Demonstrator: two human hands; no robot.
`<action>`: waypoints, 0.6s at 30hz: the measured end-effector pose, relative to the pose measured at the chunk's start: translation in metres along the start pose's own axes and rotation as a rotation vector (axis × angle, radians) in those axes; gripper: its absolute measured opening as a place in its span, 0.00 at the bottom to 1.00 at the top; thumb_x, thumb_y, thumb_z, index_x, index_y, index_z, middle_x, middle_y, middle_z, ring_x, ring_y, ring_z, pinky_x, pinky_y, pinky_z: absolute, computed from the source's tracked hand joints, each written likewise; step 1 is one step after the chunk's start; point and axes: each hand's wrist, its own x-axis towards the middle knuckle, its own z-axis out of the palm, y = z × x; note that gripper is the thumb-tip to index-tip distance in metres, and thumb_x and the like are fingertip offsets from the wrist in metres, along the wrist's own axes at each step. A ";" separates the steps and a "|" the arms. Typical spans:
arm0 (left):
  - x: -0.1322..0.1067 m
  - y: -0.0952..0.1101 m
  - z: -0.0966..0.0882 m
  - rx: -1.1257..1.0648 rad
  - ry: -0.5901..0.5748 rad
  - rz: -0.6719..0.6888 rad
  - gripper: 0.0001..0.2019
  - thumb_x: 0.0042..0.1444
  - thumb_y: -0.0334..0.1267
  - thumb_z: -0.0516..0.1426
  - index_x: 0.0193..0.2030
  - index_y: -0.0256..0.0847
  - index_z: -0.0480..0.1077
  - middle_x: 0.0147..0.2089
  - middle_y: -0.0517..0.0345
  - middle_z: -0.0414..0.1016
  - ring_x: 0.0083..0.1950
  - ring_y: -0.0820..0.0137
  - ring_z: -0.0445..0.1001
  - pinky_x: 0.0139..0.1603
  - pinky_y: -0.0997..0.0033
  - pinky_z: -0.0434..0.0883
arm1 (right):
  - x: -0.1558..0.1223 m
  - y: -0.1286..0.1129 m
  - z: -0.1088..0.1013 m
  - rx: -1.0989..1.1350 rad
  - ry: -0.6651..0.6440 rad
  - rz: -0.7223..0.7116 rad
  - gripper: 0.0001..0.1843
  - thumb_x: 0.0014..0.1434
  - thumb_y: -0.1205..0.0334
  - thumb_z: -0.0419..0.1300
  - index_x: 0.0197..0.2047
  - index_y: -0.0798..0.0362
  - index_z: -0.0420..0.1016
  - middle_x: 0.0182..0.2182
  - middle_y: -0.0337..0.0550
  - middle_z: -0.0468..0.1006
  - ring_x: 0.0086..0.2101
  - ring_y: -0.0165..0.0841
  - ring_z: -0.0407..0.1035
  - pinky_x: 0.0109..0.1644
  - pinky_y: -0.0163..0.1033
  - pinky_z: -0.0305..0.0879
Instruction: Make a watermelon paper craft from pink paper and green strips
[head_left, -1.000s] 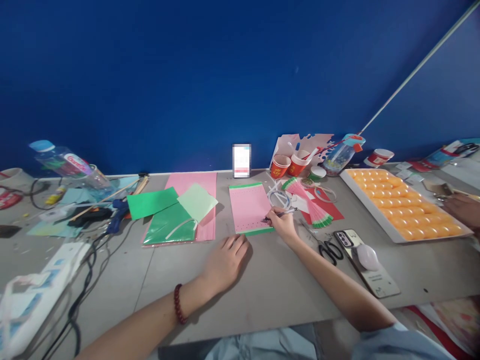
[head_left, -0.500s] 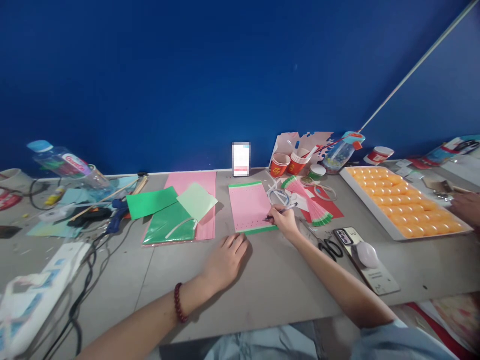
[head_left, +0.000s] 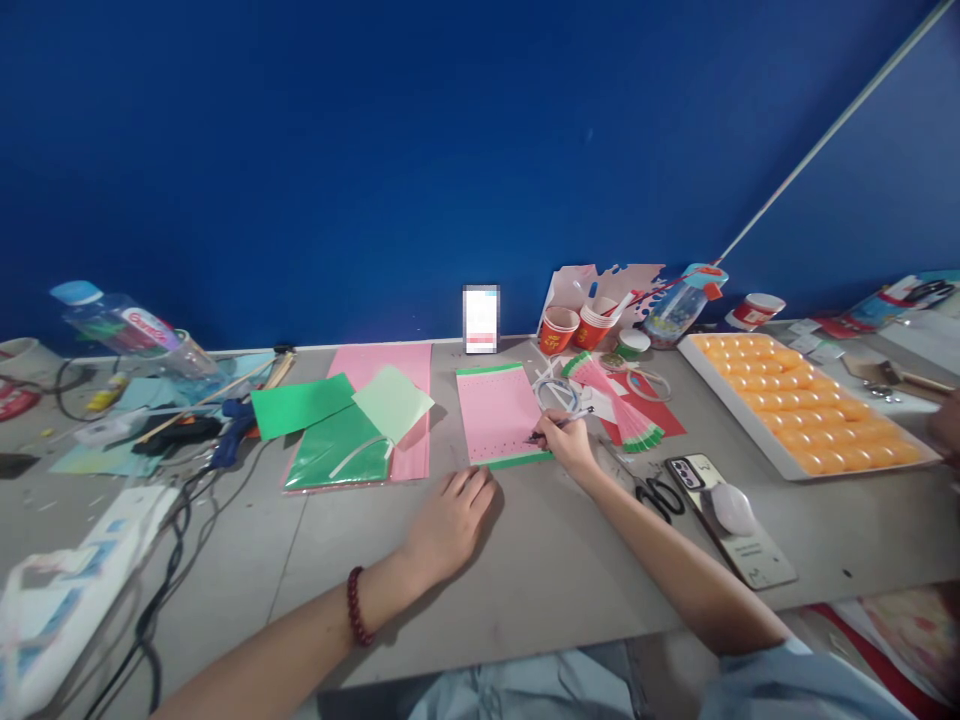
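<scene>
A pink sheet of paper [head_left: 499, 410] with green strips along its top and bottom edges lies flat on the table. Small dark marks run in rows near both strips. My right hand [head_left: 568, 443] is closed around a pen [head_left: 586, 412], its tip at the lower right part of the sheet. Just below the sheet's lower left corner, my left hand [head_left: 455, 515] rests palm down with fingers stretched out, holding nothing. Right of the sheet lies a pleated pink paper fan [head_left: 619, 405] with green ends, partly on a red sheet [head_left: 670, 418].
Green paper [head_left: 300, 405] and a pale green square [head_left: 394, 403] lie left. Paper cups [head_left: 559, 330] stand behind. Scissors [head_left: 660, 498] and a phone [head_left: 731, 530] lie right, near a tray of orange balls [head_left: 806, 405]. A power strip [head_left: 82, 590] sits left. Another person's hand [head_left: 946, 425] shows far right.
My right hand and pen have stayed almost in place on the sheet. At the far right, the other person's hand has drawn back toward the picture's edge.
</scene>
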 end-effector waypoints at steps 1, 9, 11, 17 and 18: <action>0.000 0.000 -0.001 0.001 -0.001 0.001 0.23 0.58 0.27 0.48 0.61 0.37 0.60 0.61 0.46 0.64 0.59 0.58 0.62 0.56 0.57 0.62 | 0.000 0.000 0.000 0.003 0.002 0.000 0.09 0.40 0.60 0.53 0.14 0.53 0.66 0.09 0.35 0.64 0.14 0.28 0.60 0.18 0.32 0.54; 0.001 0.001 -0.003 0.007 0.006 0.005 0.22 0.58 0.25 0.48 0.60 0.37 0.60 0.61 0.46 0.65 0.58 0.57 0.63 0.56 0.58 0.63 | -0.001 0.000 0.000 0.022 0.021 0.008 0.08 0.40 0.60 0.54 0.15 0.53 0.66 0.09 0.35 0.64 0.14 0.28 0.60 0.18 0.32 0.55; 0.001 0.001 -0.003 0.010 0.005 0.006 0.22 0.58 0.26 0.49 0.60 0.37 0.60 0.61 0.46 0.65 0.58 0.57 0.63 0.55 0.58 0.63 | 0.000 0.000 -0.001 0.029 0.037 0.010 0.08 0.40 0.60 0.54 0.15 0.53 0.66 0.09 0.35 0.64 0.14 0.28 0.60 0.18 0.31 0.55; 0.001 0.001 -0.003 0.022 -0.013 0.003 0.23 0.58 0.26 0.48 0.61 0.37 0.59 0.62 0.47 0.64 0.59 0.57 0.63 0.55 0.58 0.63 | 0.005 0.001 -0.006 0.055 0.059 0.026 0.09 0.40 0.60 0.54 0.13 0.53 0.65 0.09 0.35 0.63 0.14 0.29 0.62 0.18 0.31 0.57; 0.001 0.001 -0.003 0.023 -0.014 0.001 0.23 0.58 0.26 0.48 0.61 0.37 0.59 0.62 0.47 0.64 0.59 0.58 0.63 0.55 0.58 0.63 | 0.006 0.001 -0.007 0.057 0.057 0.029 0.09 0.40 0.60 0.54 0.14 0.53 0.65 0.10 0.35 0.63 0.14 0.28 0.62 0.18 0.31 0.57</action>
